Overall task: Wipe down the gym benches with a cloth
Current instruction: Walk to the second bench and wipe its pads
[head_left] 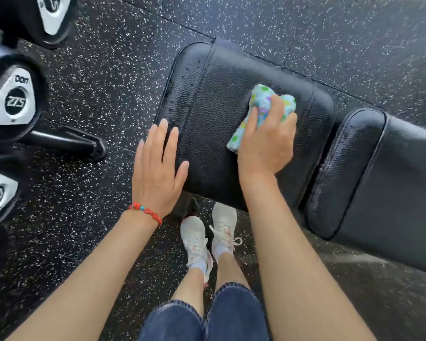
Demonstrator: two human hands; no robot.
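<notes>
Item: cloth (268, 112), patterned, bunched, on the black bench (219, 107) seat pad, toward 1 o'clock from your shoes (209, 238). Your right hand (266, 141): grip clamped on the cloth. Your left hand (158, 166): fingers spread flat, at the pad's 9 o'clock edge. Dumbbells (10, 99): 9 o'clock, on the floor.

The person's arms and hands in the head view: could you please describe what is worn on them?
Both forearms are bare, with no sleeves in view. The left hand has a red beaded bracelet at the wrist, with a turquoise bead among the red ones. The right hand and its wrist carry nothing: no glove, watch or ring shows. The fingernails on the left hand look unpainted.
</notes>
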